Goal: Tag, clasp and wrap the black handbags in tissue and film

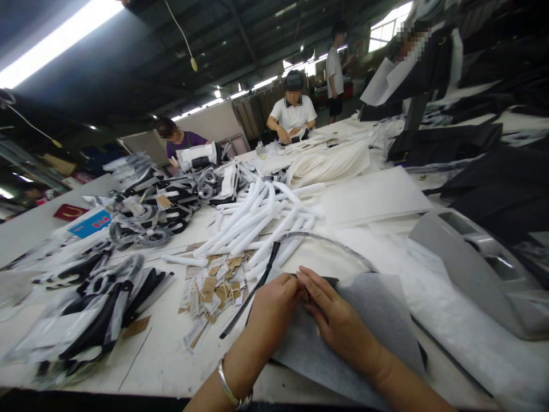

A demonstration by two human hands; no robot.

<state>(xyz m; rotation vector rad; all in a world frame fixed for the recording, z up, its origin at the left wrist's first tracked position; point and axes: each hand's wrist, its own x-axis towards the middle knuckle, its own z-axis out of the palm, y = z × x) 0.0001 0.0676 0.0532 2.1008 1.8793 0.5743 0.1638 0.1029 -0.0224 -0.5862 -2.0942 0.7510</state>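
My left hand [274, 306] and my right hand [337, 317] meet at the top edge of a dark, flat piece [331, 281], with fingertips pinched together. A small brassy bit [306, 296] shows between them, but most of what they grip is hidden. A grey sheet of thin fabric [381, 309] lies under and beside my right hand, over the dark piece. Just left of my left hand runs a black strap [269, 263]. A clear-wrapped strap [330, 240] arcs behind both hands.
Paper tags with strings [214, 286] lie left of my hands, below white padded tubes [257, 217]. Plastic-wrapped black bags [98, 315] pile up at left. White sheets [373, 194] and a grey plastic holder [484, 263] are at right. Co-workers [294, 114] work across the table.
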